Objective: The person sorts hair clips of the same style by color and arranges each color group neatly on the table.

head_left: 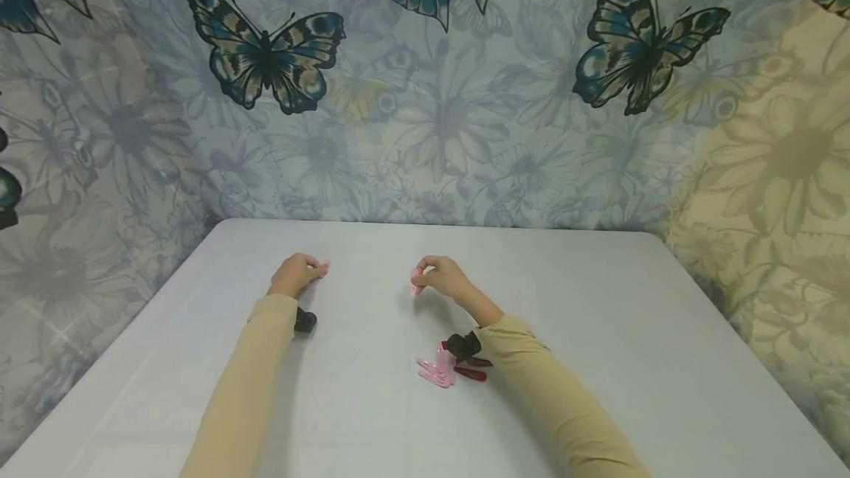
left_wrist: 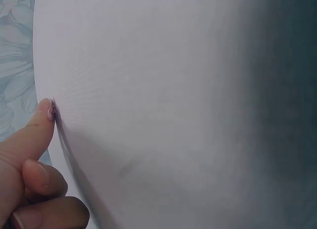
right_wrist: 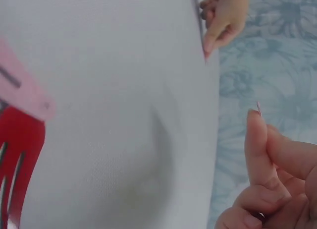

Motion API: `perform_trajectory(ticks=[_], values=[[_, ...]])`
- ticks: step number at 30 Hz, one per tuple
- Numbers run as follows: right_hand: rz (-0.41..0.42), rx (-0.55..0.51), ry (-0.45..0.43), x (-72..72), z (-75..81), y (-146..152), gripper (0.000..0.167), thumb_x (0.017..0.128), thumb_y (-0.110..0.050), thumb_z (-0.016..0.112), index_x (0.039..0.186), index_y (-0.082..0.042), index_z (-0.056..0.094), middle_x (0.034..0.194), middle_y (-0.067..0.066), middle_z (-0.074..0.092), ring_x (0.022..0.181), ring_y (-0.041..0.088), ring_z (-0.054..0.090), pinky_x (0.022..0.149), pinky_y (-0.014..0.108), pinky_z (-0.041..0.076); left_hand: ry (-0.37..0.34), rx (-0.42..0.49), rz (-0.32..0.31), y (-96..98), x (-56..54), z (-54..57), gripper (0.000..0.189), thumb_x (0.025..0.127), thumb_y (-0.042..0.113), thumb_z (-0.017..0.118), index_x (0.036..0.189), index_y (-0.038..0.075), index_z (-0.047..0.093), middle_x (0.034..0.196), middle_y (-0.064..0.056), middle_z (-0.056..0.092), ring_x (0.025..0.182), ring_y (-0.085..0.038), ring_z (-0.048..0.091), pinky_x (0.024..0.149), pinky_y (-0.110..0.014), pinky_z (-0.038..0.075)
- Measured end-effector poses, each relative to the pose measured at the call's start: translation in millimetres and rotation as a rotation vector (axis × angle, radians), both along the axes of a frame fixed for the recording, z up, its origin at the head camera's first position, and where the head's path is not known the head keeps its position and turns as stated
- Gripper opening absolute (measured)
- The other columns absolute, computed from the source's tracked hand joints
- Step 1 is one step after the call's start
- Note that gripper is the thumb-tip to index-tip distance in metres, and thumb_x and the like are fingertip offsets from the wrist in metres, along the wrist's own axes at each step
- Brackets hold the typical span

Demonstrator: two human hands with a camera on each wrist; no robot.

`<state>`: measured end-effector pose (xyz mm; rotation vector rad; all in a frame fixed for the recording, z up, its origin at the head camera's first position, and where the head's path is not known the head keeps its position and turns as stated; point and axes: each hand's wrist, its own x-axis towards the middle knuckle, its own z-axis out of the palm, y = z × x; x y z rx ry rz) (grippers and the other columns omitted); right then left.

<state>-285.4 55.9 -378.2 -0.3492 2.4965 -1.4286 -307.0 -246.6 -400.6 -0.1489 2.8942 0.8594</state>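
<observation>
My left hand [head_left: 294, 274] pinches a pink hair clip [head_left: 325, 267] low over the left side of the white table. In the left wrist view only a thin edge of that hair clip [left_wrist: 52, 110] shows at the fingertips. My right hand [head_left: 445, 277], nearer the middle, holds another pink hair clip [head_left: 415, 282] between thumb and finger, raised off the surface. Below the right forearm lies a small pile of pink hair clips [head_left: 434, 373] and red hair clips [head_left: 471, 374], partly covered by the dark wrist camera. Close up in the right wrist view are a pink clip [right_wrist: 22, 85] and a red clip [right_wrist: 22, 140].
The white table [head_left: 358, 404] reaches back to a wall [head_left: 451, 168] printed with flowers and butterflies. Dark wrist cameras sit on the left wrist [head_left: 305, 320] and the right wrist [head_left: 462, 345].
</observation>
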Motion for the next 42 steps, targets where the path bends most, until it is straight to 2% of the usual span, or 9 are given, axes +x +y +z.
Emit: perform_trajectory(ticks=[6,12,19,25,29,32,36,38,42], values=[[-0.020,-0.028,0.026,-5.7,-0.7,-16.1,0.011,0.091,-0.006,0.064,0.082,-0.005,0.057,0.072,0.014,0.074,0.087,0.028,0.073,0.078,0.025,0.039,0.017,0.005,-0.009,0.2,-1.1,0.0,0.038,0.095,0.035,0.063,0.112,0.001,0.068,0.074,-0.006,0.057,0.067,-0.016,0.050,0.064,-0.029,0.039],[-0.060,-0.020,0.021,-14.7,-6.3,-39.7,0.011,0.090,-0.006,0.066,0.083,-0.006,0.058,0.074,0.016,0.074,0.097,0.028,0.070,0.073,0.022,0.036,0.022,0.016,0.001,1.4,4.5,-1.1,0.037,0.095,0.034,0.063,0.109,0.000,0.069,0.081,-0.010,0.060,0.071,-0.018,0.051,0.069,-0.033,0.041],[-0.123,-0.079,-0.004,-21.1,-15.8,-63.8,0.008,0.087,-0.006,0.070,0.085,-0.003,0.063,0.074,0.018,0.074,0.107,0.028,0.067,0.099,0.037,0.039,0.009,0.032,-0.003,3.4,7.7,-5.4,0.034,0.093,0.030,0.066,0.111,0.001,0.069,0.072,-0.005,0.055,0.065,-0.015,0.048,0.063,-0.028,0.038],[-0.111,-0.116,-0.013,-28.6,-23.5,-81.0,0.009,0.084,-0.007,0.072,0.085,-0.002,0.064,0.075,0.018,0.074,0.107,0.029,0.068,0.104,0.038,0.040,0.011,0.029,0.002,0.4,5.6,-4.0,0.032,0.093,0.030,0.066,0.108,0.002,0.070,0.071,-0.004,0.056,0.064,-0.015,0.048,0.066,-0.030,0.039],[-0.086,-0.137,-0.010,-35.5,-24.1,-93.9,0.010,0.084,-0.006,0.072,0.081,-0.003,0.063,0.079,0.020,0.074,0.100,0.027,0.070,0.091,0.028,0.042,0.019,0.030,-0.001,-3.9,3.3,-0.2,0.032,0.093,0.030,0.066,0.108,0.002,0.070,0.069,-0.003,0.054,0.063,-0.014,0.047,0.065,-0.030,0.038],[-0.076,-0.131,-0.010,-42.5,-25.9,-103.5,0.010,0.084,-0.006,0.072,0.080,-0.003,0.063,0.083,0.021,0.074,0.076,0.018,0.070,0.070,0.021,0.039,0.024,0.031,-0.005,-5.4,1.5,2.4,0.032,0.093,0.030,0.066,0.107,0.002,0.070,0.069,-0.002,0.053,0.063,-0.013,0.047,0.064,-0.028,0.037],[-0.088,-0.104,-0.050,-51.1,-29.8,-114.5,0.010,0.082,-0.007,0.073,0.085,-0.001,0.066,0.087,0.019,0.075,0.048,0.006,0.042,0.047,0.020,0.028,0.004,0.033,0.006,-2.6,0.8,5.7,0.031,0.093,0.031,0.066,0.105,0.003,0.070,0.070,-0.001,0.053,0.063,-0.012,0.047,0.062,-0.027,0.036],[-0.108,-0.099,-0.064,-54.4,-33.1,-118.5,0.013,0.081,-0.007,0.074,0.089,0.001,0.067,0.085,0.017,0.075,0.046,0.007,0.032,0.042,0.020,0.025,-0.001,0.031,0.007,-0.1,1.5,6.5,0.032,0.093,0.032,0.066,0.104,0.003,0.071,0.070,-0.002,0.054,0.063,-0.013,0.047,0.062,-0.027,0.036],[-0.131,-0.098,-0.053,-55.5,-40.3,-125.9,0.020,0.078,-0.006,0.075,0.093,0.005,0.069,0.069,0.007,0.063,0.045,0.007,0.028,0.041,0.020,0.026,0.004,0.023,0.018,-0.1,3.2,0.1,0.031,0.093,0.033,0.066,0.104,0.004,0.071,0.074,-0.004,0.058,0.063,-0.014,0.048,0.061,-0.027,0.037]])
